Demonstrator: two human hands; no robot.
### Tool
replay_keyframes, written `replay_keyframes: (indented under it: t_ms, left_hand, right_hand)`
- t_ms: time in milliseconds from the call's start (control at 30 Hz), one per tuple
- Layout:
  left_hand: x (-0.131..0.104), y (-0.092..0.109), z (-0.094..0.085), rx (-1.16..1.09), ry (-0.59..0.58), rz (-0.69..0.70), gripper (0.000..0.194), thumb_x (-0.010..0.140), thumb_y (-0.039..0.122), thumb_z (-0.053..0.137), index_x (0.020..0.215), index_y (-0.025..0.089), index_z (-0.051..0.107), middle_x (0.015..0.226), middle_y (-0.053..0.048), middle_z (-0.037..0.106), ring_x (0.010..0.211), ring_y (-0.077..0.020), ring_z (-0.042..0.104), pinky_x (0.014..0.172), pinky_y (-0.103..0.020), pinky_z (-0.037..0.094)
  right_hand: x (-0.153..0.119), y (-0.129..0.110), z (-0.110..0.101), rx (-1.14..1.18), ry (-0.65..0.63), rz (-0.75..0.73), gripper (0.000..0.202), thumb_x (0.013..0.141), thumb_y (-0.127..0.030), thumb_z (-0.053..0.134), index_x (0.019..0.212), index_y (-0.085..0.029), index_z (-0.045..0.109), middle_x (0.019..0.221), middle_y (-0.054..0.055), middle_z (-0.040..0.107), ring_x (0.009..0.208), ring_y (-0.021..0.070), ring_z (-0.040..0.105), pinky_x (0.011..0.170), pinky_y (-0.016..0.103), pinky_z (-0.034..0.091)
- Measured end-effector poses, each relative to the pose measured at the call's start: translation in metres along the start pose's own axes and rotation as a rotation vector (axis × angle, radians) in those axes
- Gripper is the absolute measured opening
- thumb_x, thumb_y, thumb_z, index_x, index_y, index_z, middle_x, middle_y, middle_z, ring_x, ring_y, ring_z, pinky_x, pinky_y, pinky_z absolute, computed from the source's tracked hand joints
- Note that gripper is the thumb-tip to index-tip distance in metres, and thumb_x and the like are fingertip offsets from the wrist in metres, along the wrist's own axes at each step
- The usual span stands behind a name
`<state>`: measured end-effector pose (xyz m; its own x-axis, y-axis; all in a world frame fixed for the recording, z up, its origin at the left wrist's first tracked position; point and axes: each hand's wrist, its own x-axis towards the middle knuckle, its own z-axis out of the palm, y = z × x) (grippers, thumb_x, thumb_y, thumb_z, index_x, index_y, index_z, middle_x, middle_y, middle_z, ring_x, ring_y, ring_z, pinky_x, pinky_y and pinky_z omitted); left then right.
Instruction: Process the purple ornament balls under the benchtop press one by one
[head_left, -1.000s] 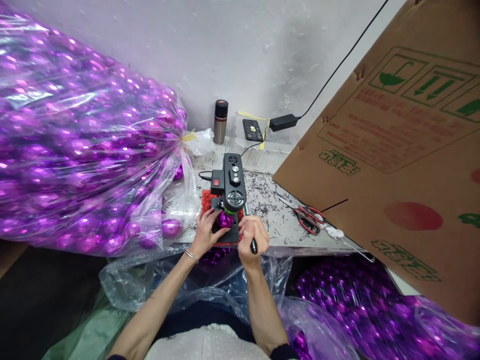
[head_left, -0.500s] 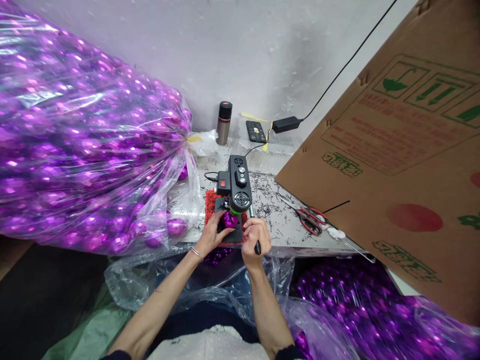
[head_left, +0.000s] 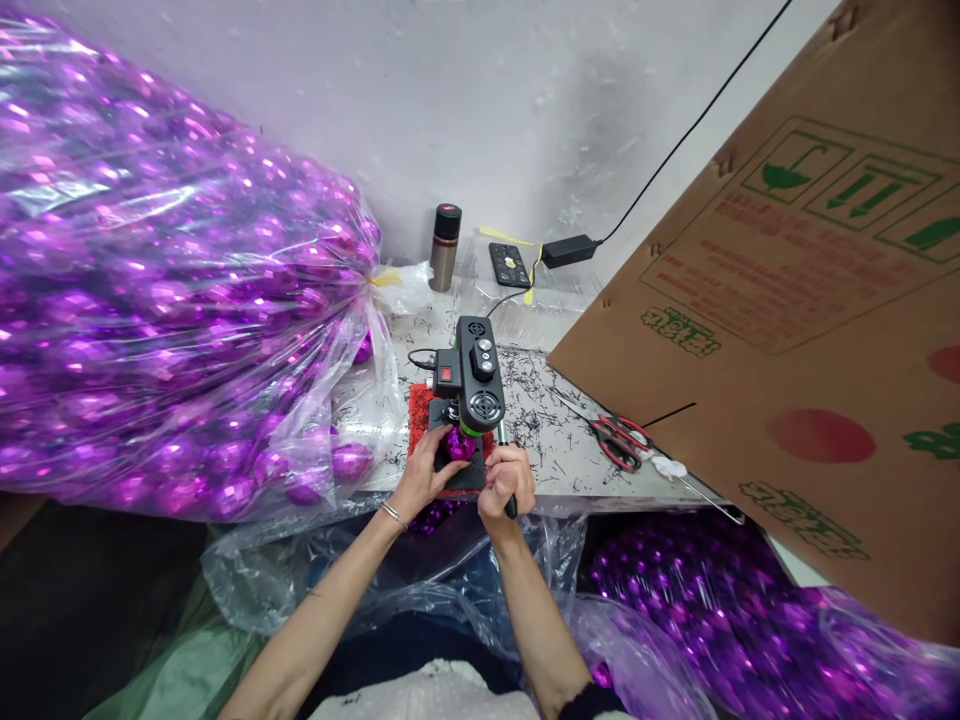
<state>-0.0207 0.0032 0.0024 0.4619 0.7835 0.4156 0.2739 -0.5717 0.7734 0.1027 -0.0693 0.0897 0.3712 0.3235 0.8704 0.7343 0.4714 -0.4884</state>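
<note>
Purple ball (head_left: 459, 443) is located on the base plate (head_left: 471, 478) of a black press (head_left: 466, 375), directly beneath its head; clock directions are taken from the ball. Being round, it shows no long axis, and which way it points cannot be told. Press head runs lengthwise from 12 o'clock towards 6, covering the ball's far side. Left hand (head_left: 422, 477), at 8 o'clock: narrow grip, thumb and fingers bent about the ball. Right hand (head_left: 506, 482), at 4 o'clock: grip wrapped around the lever (head_left: 511, 508), its black end pointing towards 6. Red mat (head_left: 418, 405) lies under the base plate. Tabletop (head_left: 555, 470) also carries a flask (head_left: 443, 258) at 12, an adapter (head_left: 568, 250) at 1 and scissors (head_left: 619, 442) at 3. Bagged purple balls (head_left: 187, 290) fill 10 o'clock; a carton (head_left: 750, 400) blocks 2 o'clock.
</note>
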Motion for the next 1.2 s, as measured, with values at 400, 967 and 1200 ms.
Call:
replay_keyframes:
  t_ms: [400, 967, 1200]
  left_hand:
    - [0.002, 0.0, -0.002, 0.004, -0.006, -0.007, 0.055, 0.095, 0.042, 0.076, 0.142, 0.023, 0.055, 0.135, -0.014, 0.071, 0.126, -0.0308, 0.07, 0.108, -0.049, 0.057]
    - [0.008, 0.006, -0.002, -0.055, -0.053, -0.049, 0.06, 0.093, 0.044, 0.078, 0.142, 0.019, 0.054, 0.136, -0.018, 0.069, 0.129, -0.0335, 0.068, 0.111, -0.053, 0.056]
    - [-0.039, 0.027, -0.032, 0.182, -0.054, 0.079, 0.069, 0.094, 0.049, 0.076, 0.152, 0.023, 0.049, 0.146, -0.017, 0.066, 0.141, -0.0335, 0.062, 0.124, -0.058, 0.044]
  right_hand:
    - [-0.005, 0.003, 0.001, -0.016, -0.004, 0.002, 0.038, 0.108, -0.029, 0.035, 0.073, -0.024, 0.048, 0.07, -0.003, 0.055, 0.063, 0.0129, 0.057, 0.067, 0.031, 0.051]
    - [0.009, -0.004, 0.002, 0.153, 0.045, 0.126, 0.04, 0.107, -0.022, 0.042, 0.067, -0.023, 0.049, 0.069, -0.003, 0.054, 0.064, 0.0117, 0.056, 0.061, 0.028, 0.044]
    - [0.038, -0.026, -0.006, 0.129, -0.014, 0.217, 0.041, 0.108, -0.027, 0.047, 0.068, -0.023, 0.052, 0.065, -0.003, 0.054, 0.069, 0.0133, 0.059, 0.067, 0.029, 0.046]
